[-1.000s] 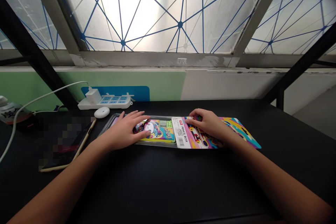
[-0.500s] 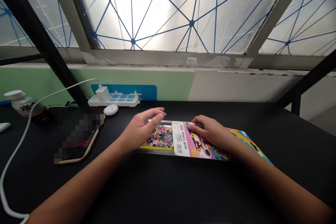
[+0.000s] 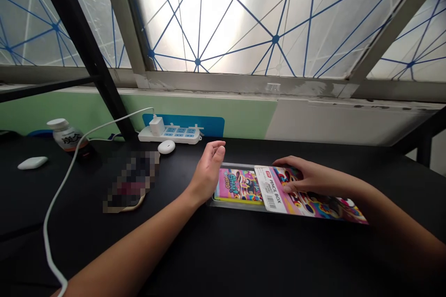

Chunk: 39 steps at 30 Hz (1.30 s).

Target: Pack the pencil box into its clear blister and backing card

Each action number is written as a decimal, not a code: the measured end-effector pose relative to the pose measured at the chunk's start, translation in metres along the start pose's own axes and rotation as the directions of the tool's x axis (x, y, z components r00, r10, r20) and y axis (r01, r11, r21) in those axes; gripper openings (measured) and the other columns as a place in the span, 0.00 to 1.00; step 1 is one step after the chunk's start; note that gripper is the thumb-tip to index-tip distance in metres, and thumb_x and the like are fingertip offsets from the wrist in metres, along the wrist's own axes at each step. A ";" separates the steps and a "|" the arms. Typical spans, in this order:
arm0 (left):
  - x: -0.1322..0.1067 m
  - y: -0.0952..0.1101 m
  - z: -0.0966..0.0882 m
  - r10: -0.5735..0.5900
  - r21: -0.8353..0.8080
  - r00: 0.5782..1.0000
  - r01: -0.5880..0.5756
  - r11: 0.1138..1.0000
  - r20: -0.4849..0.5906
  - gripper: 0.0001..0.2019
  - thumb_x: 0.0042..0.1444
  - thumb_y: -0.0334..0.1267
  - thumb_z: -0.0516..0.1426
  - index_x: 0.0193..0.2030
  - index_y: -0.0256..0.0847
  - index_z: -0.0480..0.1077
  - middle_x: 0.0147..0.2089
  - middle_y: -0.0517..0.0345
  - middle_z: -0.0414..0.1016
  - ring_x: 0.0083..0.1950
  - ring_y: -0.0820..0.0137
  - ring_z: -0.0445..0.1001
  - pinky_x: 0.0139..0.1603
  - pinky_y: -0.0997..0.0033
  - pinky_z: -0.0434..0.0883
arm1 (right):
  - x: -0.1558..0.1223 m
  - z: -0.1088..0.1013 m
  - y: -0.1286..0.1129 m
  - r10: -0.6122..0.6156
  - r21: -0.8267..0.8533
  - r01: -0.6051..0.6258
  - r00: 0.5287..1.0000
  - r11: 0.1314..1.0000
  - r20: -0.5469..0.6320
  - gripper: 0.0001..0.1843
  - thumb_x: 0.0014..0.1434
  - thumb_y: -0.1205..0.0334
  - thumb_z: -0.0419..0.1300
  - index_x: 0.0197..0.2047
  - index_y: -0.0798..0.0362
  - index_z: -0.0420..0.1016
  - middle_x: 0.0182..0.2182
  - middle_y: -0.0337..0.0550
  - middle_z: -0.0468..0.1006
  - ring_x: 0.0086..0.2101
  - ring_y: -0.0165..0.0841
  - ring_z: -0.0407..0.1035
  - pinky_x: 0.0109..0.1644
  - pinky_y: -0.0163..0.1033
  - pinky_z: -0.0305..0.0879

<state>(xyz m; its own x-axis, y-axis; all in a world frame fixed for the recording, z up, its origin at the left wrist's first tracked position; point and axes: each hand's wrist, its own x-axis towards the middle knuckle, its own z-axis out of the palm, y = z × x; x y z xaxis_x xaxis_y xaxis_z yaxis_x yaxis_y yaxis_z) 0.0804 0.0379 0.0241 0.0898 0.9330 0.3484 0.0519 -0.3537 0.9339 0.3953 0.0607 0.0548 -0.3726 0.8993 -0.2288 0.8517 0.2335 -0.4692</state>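
1 pencil box (image 3: 239, 185) is lying on the black table (image 3: 223, 260), partly inside 1 printed card sleeve (image 3: 296, 195). The right hand (image 3: 311, 177) is resting open on the sleeve, gripping nothing; the left hand (image 3: 208, 171) is standing open, palm up, just beside the box. 1 power strip (image 3: 170, 135) is lying beyond them.

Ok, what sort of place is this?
Probably a desk in an office or study room, though I can't be sure. A black desk sits under a window with blue-lined frosted glass, a power strip with a charger plugged in is on it, and a packaged pencil box lies there.
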 end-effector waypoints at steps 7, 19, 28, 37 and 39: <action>0.003 0.001 -0.006 -0.006 -0.045 0.999 0.005 0.999 -0.031 0.21 0.72 0.55 0.42 0.57 0.45 0.66 0.63 0.51 0.70 0.68 0.61 0.63 0.68 0.57 0.57 | 0.041 0.027 -0.088 -0.184 -0.264 0.185 0.983 0.946 0.031 0.36 0.57 0.32 0.57 0.56 0.51 0.74 0.55 0.57 0.75 0.54 0.54 0.69 0.59 0.58 0.62; 0.018 -0.010 -0.029 -0.122 0.449 0.971 0.017 0.893 0.207 0.15 0.62 0.43 0.56 0.55 0.46 0.71 0.55 0.50 0.78 0.59 0.53 0.73 0.59 0.53 0.67 | 0.034 0.024 -0.073 -0.191 -0.267 0.157 0.976 0.951 -0.108 0.33 0.61 0.35 0.55 0.58 0.51 0.73 0.55 0.54 0.77 0.51 0.51 0.73 0.55 0.54 0.66; 0.018 0.003 -0.031 0.107 0.556 0.989 -0.145 0.818 0.101 0.13 0.64 0.43 0.56 0.53 0.47 0.74 0.46 0.54 0.79 0.48 0.60 0.77 0.49 0.62 0.73 | -0.007 0.005 0.012 -0.044 0.063 0.071 0.933 0.995 -0.357 0.22 0.57 0.36 0.61 0.38 0.48 0.73 0.32 0.42 0.80 0.31 0.40 0.73 0.31 0.42 0.68; 0.018 0.025 -0.038 0.485 0.676 0.845 -0.494 0.547 0.226 0.09 0.65 0.38 0.57 0.33 0.42 0.71 0.32 0.57 0.73 0.37 0.65 0.70 0.41 0.64 0.69 | -0.032 0.013 -0.022 -0.411 -0.133 0.421 0.685 0.897 -0.602 0.13 0.63 0.57 0.63 0.32 0.47 0.61 0.42 0.44 0.71 0.37 0.37 0.71 0.37 0.41 0.69; 0.015 0.028 -0.037 0.509 0.680 0.816 -0.538 0.498 0.272 0.10 0.65 0.37 0.57 0.31 0.42 0.69 0.30 0.58 0.70 0.34 0.67 0.68 0.41 0.64 0.69 | -0.034 0.012 -0.021 -0.412 -0.130 0.420 0.703 0.898 -0.580 0.13 0.63 0.57 0.62 0.33 0.47 0.60 0.43 0.45 0.71 0.38 0.37 0.71 0.36 0.40 0.69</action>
<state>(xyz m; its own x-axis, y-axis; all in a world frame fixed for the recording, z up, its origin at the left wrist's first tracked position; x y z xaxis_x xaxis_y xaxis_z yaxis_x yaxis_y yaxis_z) 0.0465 0.0449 0.0583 0.3708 0.5638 0.7380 0.6542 -0.7226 0.2233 0.3855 0.0207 0.0618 -0.3991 0.7502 0.5271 0.6566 0.6351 -0.4068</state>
